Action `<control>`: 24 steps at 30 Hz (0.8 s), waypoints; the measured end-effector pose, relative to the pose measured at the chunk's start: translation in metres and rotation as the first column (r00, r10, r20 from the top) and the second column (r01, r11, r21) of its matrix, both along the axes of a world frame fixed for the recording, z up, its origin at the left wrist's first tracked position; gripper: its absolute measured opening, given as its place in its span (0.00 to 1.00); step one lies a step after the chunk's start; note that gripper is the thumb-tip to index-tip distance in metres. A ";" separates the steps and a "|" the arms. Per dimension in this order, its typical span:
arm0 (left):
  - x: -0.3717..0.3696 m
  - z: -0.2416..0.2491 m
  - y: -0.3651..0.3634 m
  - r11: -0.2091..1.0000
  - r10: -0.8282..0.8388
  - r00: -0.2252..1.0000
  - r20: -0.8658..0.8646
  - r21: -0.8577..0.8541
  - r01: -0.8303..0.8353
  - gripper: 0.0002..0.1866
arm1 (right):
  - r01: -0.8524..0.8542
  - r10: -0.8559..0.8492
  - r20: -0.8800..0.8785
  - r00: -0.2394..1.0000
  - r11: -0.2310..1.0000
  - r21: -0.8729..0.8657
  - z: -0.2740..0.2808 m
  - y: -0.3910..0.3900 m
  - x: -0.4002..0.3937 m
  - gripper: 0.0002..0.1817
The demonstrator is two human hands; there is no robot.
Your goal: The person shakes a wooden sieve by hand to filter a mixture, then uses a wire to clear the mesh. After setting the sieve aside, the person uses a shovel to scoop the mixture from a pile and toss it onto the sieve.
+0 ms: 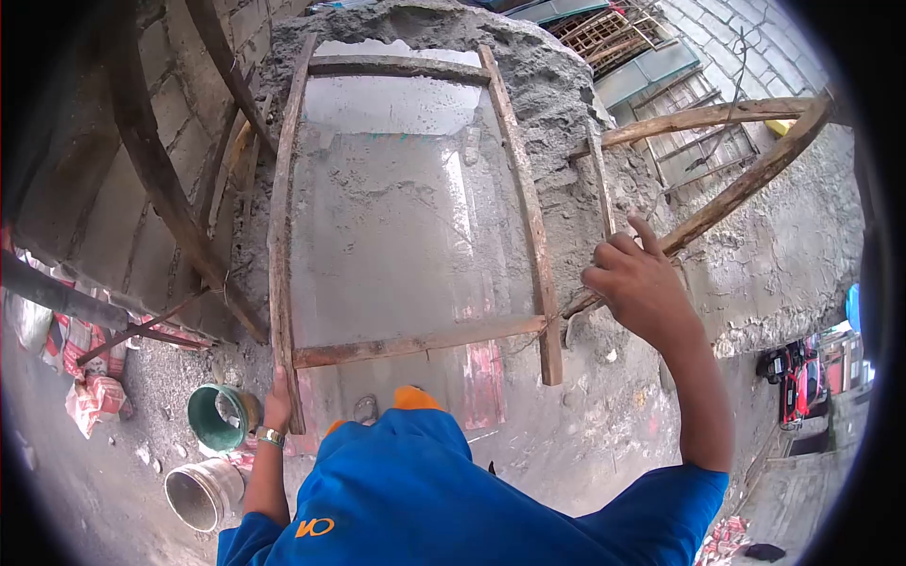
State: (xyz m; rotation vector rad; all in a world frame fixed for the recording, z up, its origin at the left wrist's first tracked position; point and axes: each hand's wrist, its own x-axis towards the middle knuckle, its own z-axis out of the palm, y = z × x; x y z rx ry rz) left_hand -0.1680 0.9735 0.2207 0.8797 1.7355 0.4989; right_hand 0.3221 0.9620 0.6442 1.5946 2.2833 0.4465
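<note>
Head view: we grip the wooden frame (pixel 415 208) at its lower left corner with our left hand (pixel 276 401) closed on the rail, right hand (pixel 637 283) half-open by its right rail, holding nothing; we should keep it pressed flat against the wet slab

We see a green bucket (pixel 219 416) and a grey bucket (pixel 200 494) on the ground, with sacks (pixel 94 396) nearby.

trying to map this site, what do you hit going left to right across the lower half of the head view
red-and-white sacks → white bucket → green bucket → left hand gripping the wooden frame's left rail → frame's right rail → right hand → red vehicle
</note>
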 end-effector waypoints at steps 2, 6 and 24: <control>0.020 0.052 0.007 0.998 -0.047 0.995 -0.093 0.040 0.051 0.55 | 0.017 -0.016 0.005 1.000 0.999 -0.051 -0.007 -0.008 0.006 0.07; 0.032 0.076 0.026 0.987 -0.130 0.990 -0.053 0.084 0.134 0.53 | 0.002 -0.001 0.025 1.000 0.999 -0.052 -0.013 -0.017 0.012 0.06; 0.081 0.168 0.043 0.964 -0.264 0.962 0.074 0.006 0.264 0.43 | -0.071 0.069 -0.093 0.993 0.997 -0.024 -0.024 -0.003 -0.005 0.07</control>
